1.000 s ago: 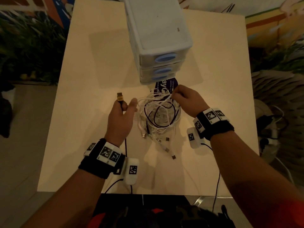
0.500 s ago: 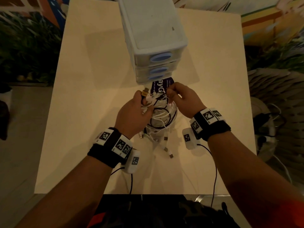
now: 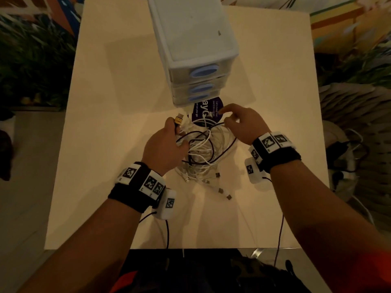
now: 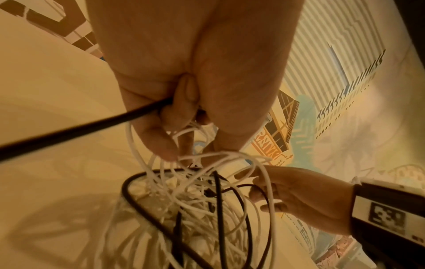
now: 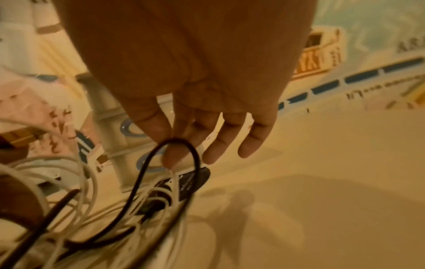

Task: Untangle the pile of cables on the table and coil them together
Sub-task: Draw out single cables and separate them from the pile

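A tangle of white and black cables (image 3: 203, 153) lies on the table in front of the drawer unit, with several loose plugs (image 3: 224, 193) trailing toward me. My left hand (image 3: 172, 130) grips the black cable behind its gold plug (image 3: 178, 121) at the pile's left edge. In the left wrist view its fingers (image 4: 181, 116) curl round that black cable and some white strands. My right hand (image 3: 227, 119) is at the pile's upper right. Its thumb and forefinger pinch a loop of black cable (image 5: 174, 143), while the other fingers (image 5: 250, 142) are spread straight.
A white drawer unit (image 3: 196, 49) with blue handles stands just beyond the pile. A round purple sticker (image 3: 208, 112) lies at its foot. The beige table (image 3: 105, 123) is bare to the left and right. Its near edge (image 3: 190, 248) is close to my body.
My left hand carried the gold plug from the left over to the pile. My right hand then drew away to the right with a black loop, opening the coil wider.
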Available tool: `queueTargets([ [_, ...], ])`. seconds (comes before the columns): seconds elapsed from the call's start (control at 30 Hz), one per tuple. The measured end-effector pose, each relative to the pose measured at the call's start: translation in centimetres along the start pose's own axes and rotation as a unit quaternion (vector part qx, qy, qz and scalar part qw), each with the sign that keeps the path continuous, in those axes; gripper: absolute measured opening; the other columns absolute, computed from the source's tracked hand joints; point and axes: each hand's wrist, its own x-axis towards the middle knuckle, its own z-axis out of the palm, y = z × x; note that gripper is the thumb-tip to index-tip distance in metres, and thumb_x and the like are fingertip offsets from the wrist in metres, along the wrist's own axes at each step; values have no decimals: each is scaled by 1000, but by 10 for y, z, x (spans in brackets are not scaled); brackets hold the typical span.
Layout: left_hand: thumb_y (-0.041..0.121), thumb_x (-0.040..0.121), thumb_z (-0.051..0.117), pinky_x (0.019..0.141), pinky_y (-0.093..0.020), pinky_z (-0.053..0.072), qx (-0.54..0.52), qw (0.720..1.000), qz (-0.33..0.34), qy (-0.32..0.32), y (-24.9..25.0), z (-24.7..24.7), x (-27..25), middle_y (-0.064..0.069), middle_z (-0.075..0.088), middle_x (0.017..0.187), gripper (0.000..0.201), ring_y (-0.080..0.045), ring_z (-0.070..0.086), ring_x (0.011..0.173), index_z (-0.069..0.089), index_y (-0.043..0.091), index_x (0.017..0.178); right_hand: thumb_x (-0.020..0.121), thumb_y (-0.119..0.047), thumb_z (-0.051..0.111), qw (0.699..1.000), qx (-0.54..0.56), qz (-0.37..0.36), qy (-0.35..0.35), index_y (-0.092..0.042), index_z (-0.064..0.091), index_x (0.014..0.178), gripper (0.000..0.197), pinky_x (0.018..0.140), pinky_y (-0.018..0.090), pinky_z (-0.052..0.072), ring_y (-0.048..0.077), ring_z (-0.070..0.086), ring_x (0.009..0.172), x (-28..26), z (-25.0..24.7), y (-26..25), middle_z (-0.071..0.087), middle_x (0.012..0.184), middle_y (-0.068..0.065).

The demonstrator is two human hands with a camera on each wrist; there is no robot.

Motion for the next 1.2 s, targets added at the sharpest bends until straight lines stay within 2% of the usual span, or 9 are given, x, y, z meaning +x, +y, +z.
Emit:
queueTargets([
  [0.1,29,91,71,55,-35,28,-7,1000,-5,-28,1,5,0,6,51,77,38,-27,48,65,37,16,103,81,-36,46,996,-76,-48,7,-34,73,111,40,87,39,50,23,60,91,9,-2,-15,69,106,3],
  [0.2,29,91,71,59,-35,30,-5,999,-11,-30,1,7,0,2,54,79,38,-31,50,67,38,15,104,87,-31,48,984,-143,-103,-33,-33,76,109,36,85,42,55,27,66,93,18,1,-36,74,108,1],
  [0.33,32,90,73,59,-34,33,2,1000,-1,-25,-6,10,1,-5,67,93,42,-30,57,67,39,16,106,92,-36,55,940,-291,-101,-147,-41,72,114,28,95,39,51,26,62,111,27,12,-44,69,122,-4],
  [0.5,37,87,77,60,-36,42,-2,999,-7,-33,-12,12,2,1,71,101,48,-24,56,64,35,20,103,93,-46,58,905,-375,-123,-157,-43,69,114,25,91,39,44,27,57,113,32,16,-39,67,120,-5],
  [0.6,35,86,76,58,-35,40,-4,999,-7,-39,-12,12,0,1,69,97,48,-26,59,68,35,19,103,93,-45,60,908,-369,-124,-153,-45,70,112,21,96,41,39,24,54,115,32,15,-35,67,118,-8],
  [0.73,36,86,76,50,-30,30,0,999,-7,-54,-13,10,-1,11,56,84,48,-15,48,58,34,18,104,93,-47,60,920,-342,-139,-129,-44,72,111,22,99,43,38,21,55,113,32,10,-33,69,112,-12],
  [0.93,33,84,78,58,-42,49,-9,999,-19,-50,-15,5,-2,3,68,90,51,-25,62,69,35,18,105,95,-37,57,958,-226,-173,-36,-35,69,108,18,98,41,38,21,66,95,23,-4,-32,74,100,-9],
  [1.1,30,85,78,50,-33,38,5,997,-38,-63,-13,-1,-3,-2,63,80,51,-20,56,61,35,15,106,94,-40,41,968,-155,-189,55,-26,60,108,28,82,43,53,27,69,69,15,-11,-31,76,84,-4],
  [1.2,29,84,79,55,-37,41,0,997,-51,-61,-10,-3,-3,-3,62,80,53,-30,60,67,38,11,113,96,-40,32,979,-135,-139,61,-23,51,111,31,77,42,53,30,67,70,9,-16,-30,74,84,0],
])
